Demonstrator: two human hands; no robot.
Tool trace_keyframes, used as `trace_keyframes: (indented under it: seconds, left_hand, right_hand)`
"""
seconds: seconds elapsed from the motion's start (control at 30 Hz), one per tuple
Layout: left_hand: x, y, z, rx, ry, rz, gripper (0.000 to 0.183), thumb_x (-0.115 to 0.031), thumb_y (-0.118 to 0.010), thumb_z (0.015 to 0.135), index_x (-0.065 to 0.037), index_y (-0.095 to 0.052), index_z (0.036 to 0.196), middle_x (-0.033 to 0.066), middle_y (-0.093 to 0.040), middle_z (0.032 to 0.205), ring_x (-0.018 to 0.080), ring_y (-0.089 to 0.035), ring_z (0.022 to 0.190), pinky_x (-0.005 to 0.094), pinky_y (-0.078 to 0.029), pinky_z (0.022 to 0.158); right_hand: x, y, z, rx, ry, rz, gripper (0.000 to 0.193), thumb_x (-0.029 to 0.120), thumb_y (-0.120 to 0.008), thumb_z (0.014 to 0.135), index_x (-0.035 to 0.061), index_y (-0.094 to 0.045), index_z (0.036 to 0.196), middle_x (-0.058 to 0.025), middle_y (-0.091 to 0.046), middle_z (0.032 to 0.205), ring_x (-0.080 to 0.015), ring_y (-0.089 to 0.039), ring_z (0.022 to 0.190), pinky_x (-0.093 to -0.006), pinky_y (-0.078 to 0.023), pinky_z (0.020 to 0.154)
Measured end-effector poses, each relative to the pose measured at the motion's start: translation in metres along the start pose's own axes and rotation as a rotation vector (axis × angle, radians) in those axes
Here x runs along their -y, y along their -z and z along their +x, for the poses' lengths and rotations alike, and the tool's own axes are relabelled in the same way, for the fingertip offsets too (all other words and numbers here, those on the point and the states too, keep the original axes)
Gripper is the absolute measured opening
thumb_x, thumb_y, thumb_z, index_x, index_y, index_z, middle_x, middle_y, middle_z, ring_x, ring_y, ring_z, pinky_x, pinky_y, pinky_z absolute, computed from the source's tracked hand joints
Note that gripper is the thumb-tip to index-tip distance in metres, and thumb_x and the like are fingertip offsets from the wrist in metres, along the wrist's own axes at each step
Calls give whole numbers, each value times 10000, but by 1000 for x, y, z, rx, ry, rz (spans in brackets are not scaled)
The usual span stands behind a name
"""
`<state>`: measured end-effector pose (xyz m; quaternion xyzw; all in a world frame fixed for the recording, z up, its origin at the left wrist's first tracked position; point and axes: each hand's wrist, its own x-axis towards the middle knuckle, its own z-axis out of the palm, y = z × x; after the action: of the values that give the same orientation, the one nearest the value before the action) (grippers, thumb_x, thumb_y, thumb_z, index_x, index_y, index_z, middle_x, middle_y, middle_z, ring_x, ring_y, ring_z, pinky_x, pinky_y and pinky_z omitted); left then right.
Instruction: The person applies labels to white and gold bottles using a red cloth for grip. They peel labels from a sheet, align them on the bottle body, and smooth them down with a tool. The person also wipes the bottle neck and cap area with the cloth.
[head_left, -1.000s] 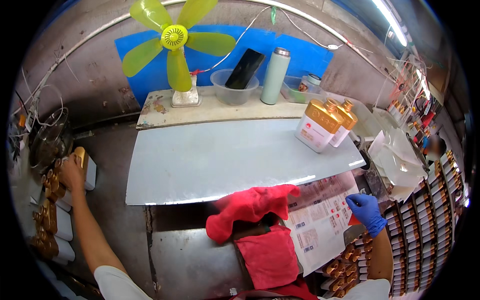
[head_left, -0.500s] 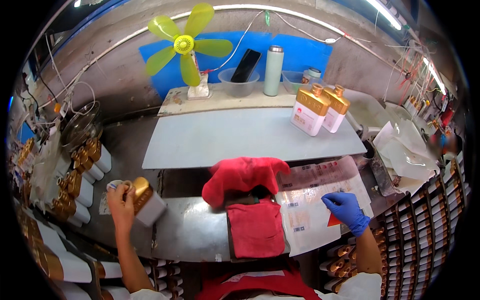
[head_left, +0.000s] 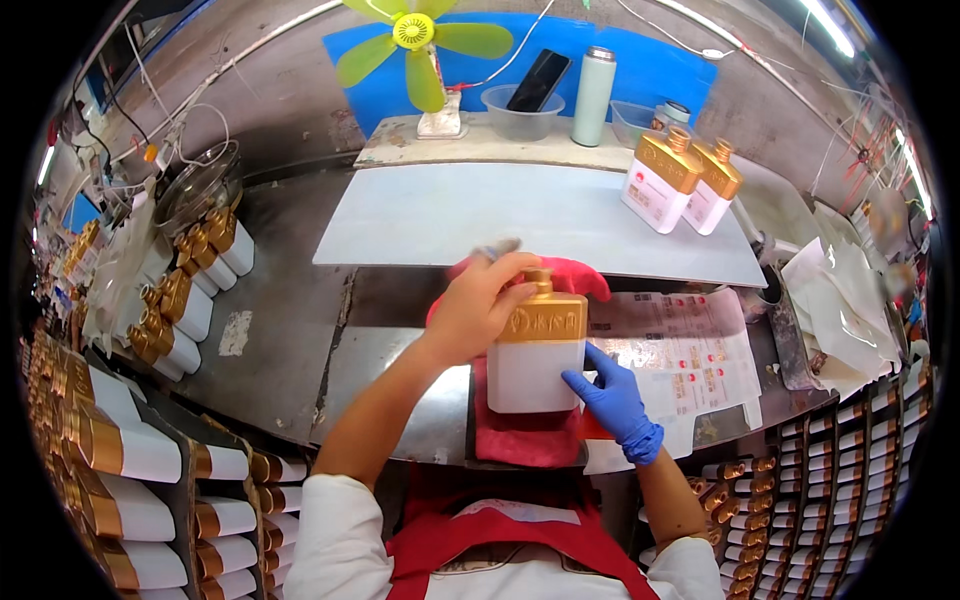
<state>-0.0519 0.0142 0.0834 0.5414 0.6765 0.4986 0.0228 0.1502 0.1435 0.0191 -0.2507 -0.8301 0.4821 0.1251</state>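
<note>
A white flat bottle with a gold shoulder and neck (head_left: 540, 375) stands before me over a red cloth pad (head_left: 520, 445). My left hand (head_left: 478, 305), bare, grips it near the neck. Its fingertips are partly blurred, and something greyish shows on a finger. My right hand (head_left: 610, 395), in a blue glove, holds the bottle's lower right side, with the thumb on its front face. A small orange-red flat piece (head_left: 597, 428) peeks out below the glove; its full shape is hidden. Behind the bottle lies a bunched red cloth (head_left: 590, 282).
Printed transfer sheets (head_left: 700, 350) lie at right. Two decorated bottles (head_left: 660, 185) stand on the grey board (head_left: 480, 215). More bottles (head_left: 180, 305) stand at left, with racks of bottles (head_left: 830, 490) on both sides. A yellow-green fan (head_left: 413, 32) and flask (head_left: 594, 97) stand behind.
My left hand has brought the bottle from the left over to the red pad. My right hand has moved left from the sheets to the bottle's side. The view has shifted.
</note>
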Motion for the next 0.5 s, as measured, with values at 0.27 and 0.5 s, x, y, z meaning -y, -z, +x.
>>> trace_keyframes:
  seconds: [0.27, 0.5]
  left_hand:
    - [9, -51, -97, -17, 332, -385, 853, 30, -565, 862, -85, -30, 1517, 147, -294, 1481, 228, -368, 1309, 342, -300, 1074]
    - [8, -60, -97, -142, 363, -482, 855, -3, -598, 828, -49, -77, 1505, 190, -289, 1475, 263, -382, 1307, 345, -304, 1078]
  right_hand:
    - [-11, -8, 6, 33, -111, 379, 543, 249, -692, 849, 34, -520, 1317, -71, -676, 1007, -98, -585, 850, -267, -489, 768]
    - [-14, -12, 7, 89, -136, 419, 530, 302, -672, 858, 42, -534, 1298, -90, -674, 1032, -108, -579, 826, -265, -485, 790]
